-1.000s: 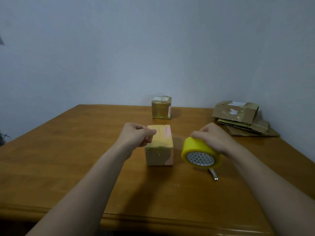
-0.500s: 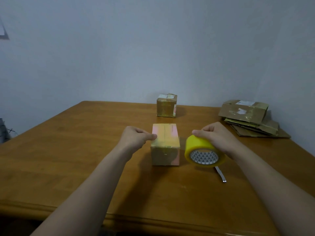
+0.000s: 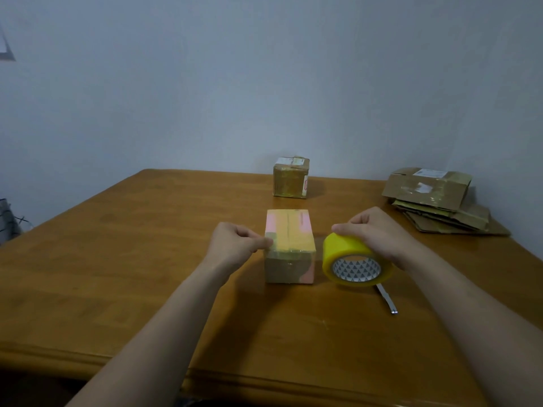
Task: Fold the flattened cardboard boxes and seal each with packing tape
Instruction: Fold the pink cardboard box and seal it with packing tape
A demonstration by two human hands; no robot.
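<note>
A small folded cardboard box (image 3: 289, 251) with pink and yellow patches stands at the table's middle. My left hand (image 3: 235, 245) pinches the free end of a tape strip at the box's top left edge. The clear strip stretches across the near part of the box top to the yellow tape roll (image 3: 354, 261), which my right hand (image 3: 379, 233) grips just right of the box. A second taped box (image 3: 291, 177) stands further back. Flattened boxes (image 3: 435, 198) lie stacked at the back right.
The wooden table (image 3: 117, 259) reaches to a grey wall. A slim metal cutter (image 3: 388, 299) lies just right of and behind the tape roll. A dark wire object (image 3: 7, 218) shows at the far left edge.
The view has shifted, so everything sits slightly lower and to the right. My left hand has come to the box's top left edge with the tape end. My right hand still holds the roll.
</note>
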